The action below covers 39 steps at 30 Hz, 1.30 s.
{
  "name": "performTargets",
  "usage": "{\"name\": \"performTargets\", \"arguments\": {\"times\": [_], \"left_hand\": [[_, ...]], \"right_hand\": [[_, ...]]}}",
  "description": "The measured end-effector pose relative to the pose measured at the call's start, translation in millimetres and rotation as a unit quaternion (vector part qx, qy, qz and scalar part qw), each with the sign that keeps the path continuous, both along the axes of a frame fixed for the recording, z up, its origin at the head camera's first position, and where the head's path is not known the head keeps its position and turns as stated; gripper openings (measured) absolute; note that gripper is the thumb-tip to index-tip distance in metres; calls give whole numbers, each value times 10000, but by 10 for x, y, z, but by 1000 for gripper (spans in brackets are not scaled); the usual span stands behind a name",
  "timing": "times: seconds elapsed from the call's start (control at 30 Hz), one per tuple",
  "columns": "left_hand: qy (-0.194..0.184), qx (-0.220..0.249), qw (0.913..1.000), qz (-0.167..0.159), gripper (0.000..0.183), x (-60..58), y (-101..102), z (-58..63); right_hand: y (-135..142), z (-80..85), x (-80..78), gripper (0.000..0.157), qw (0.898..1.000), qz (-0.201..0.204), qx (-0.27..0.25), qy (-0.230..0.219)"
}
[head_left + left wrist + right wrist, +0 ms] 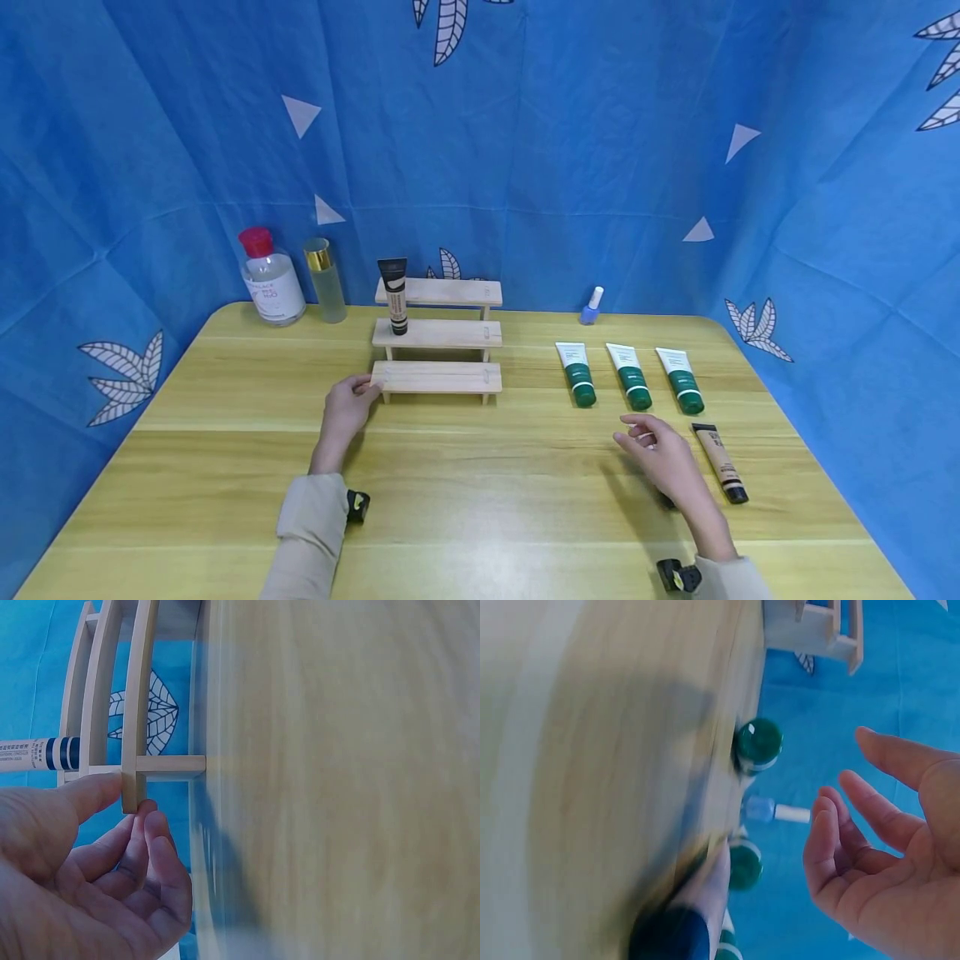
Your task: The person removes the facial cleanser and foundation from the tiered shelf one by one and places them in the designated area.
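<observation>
A three-step wooden display stand (450,379) stands near the table's back edge. My left hand (347,410) pinches the left end of its lowest step; the left wrist view shows thumb and fingertips at that board (132,712). A beige cosmetic tube with black ends (396,298) stands upright on the middle step. My right hand (662,454) hovers over the table's right side with fingers spread, holding nothing. Below it lies another beige tube (697,900), mostly hidden by the hand in the head view. To its right lies a similar beige tube (720,462).
Three green-and-white tubes (576,375) lie in a row at the right. Behind them stands a small blue nail polish bottle (590,310). At the back left are a red-capped bottle (276,287) and a gold-capped bottle (327,287). Blue curtain (585,125) encloses the table.
</observation>
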<state>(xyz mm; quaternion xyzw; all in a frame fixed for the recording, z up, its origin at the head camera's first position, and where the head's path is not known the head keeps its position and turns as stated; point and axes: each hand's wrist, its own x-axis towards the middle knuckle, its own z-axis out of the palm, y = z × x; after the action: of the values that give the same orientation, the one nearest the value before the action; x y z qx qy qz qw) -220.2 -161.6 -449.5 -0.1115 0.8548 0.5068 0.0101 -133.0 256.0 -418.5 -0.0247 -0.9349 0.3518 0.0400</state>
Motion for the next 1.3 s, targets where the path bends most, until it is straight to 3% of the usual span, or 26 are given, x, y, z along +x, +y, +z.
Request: {"name": "performTargets", "arguments": {"times": [0.33, 0.67, 1.3], "left_hand": [[-1, 16, 10000, -58, 44, 8, -7, 14], [18, 51, 10000, -47, 43, 0, 5, 38], [-70, 57, 9999, -43, 43, -9, -4, 13]], "right_hand": [[-262, 5, -168, 34, 9991, 369, -143, 143], [-448, -49, -349, 31, 9945, 624, -670, 505], [-902, -12, -583, 32, 9875, 1146, -777, 754]]}}
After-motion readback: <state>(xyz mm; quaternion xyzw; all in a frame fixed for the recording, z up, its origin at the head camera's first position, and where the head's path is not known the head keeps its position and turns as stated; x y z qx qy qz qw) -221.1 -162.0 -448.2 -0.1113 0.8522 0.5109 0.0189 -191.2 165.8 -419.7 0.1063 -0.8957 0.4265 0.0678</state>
